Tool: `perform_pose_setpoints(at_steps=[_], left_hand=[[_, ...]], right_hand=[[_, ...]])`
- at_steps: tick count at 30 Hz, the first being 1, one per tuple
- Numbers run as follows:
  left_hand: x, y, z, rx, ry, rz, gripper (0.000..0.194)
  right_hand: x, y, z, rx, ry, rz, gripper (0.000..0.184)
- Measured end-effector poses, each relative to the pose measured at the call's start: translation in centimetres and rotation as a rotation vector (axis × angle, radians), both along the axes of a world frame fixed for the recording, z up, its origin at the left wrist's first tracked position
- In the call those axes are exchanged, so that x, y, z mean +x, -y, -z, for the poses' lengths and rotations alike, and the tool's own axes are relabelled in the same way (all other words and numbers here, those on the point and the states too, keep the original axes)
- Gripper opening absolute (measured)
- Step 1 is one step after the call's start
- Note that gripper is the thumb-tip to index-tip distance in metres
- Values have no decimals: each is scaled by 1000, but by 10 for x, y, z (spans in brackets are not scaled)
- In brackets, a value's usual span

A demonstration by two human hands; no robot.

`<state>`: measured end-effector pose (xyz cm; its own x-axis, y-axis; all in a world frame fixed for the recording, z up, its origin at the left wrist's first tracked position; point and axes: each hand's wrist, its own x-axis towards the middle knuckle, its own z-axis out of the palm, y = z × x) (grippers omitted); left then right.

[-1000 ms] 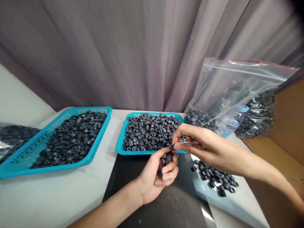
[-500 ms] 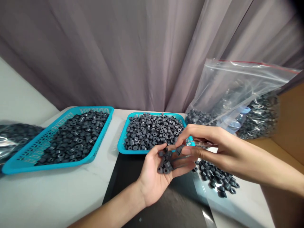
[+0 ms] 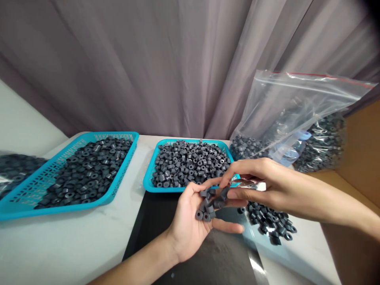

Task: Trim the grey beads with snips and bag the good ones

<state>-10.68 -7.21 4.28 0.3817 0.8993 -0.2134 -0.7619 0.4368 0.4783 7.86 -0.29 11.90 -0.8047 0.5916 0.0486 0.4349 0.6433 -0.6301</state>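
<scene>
Dozens of small dark grey rings (image 3: pixel 184 162), short tubes with a smooth, slightly glossy surface and a round hole through each, fill the middle basket (image 3: pixel 166 190) nearly to its rim. Both this basket and the left basket (image 3: pixel 59 211) are turquoise plastic with perforated walls; the left one holds a sloping heap of similar rings, with some of its latticed side bare. A loose pile (image 3: pixel 273 223) of rings lies on the pale, faintly veined table (image 3: pixel 103 237), beside the smooth black mat (image 3: pixel 154 213).

At the right, a clear zip bag (image 3: pixel 299 89) with a red line along its top has rings in its lower part. Near it are a translucent blue plastic item (image 3: pixel 302 135), another bag (image 3: pixel 326 138) of dark pieces, and a brown cardboard box (image 3: pixel 362 146). Behind hangs a grey, softly folded curtain (image 3: pixel 133 59).

Palm up, the left hand (image 3: pixel 190 221) is spread, with a cluster of rings resting on the palm and finger bases. The right hand (image 3: pixel 261 180) reaches over its fingers, thumb and forefinger pinching a single ring (image 3: pixel 225 192); a shiny tool (image 3: pixel 246 183) lies within that hand, its shape too covered to tell.
</scene>
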Motion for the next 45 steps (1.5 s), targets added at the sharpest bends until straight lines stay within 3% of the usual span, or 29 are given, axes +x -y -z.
perform_pose_setpoints(at_steps=[12,22,28,34,41,45], left_hand=[[1,0,3,59,-62,24,45],[0,0,-3,2,-96,68,41],[-2,1,2,-28,-98,86,39],[-5,0,5,84,-185,159,53],[-3,2,0,178,-223,113,43],[-2,4,-3,207,-252,95,33]], right_hand=[[-4,-2,0,-10,18,-9,19],[-8,-8,-1,-86,-21,-26,19],[-10,-11,0,-102,-89,-47,20],[-7,-11,-1,-133,-91,-20,21],[-1,-12,-6,-118,-55,82,15],[-2,-12,-6,-136,-70,47,14]])
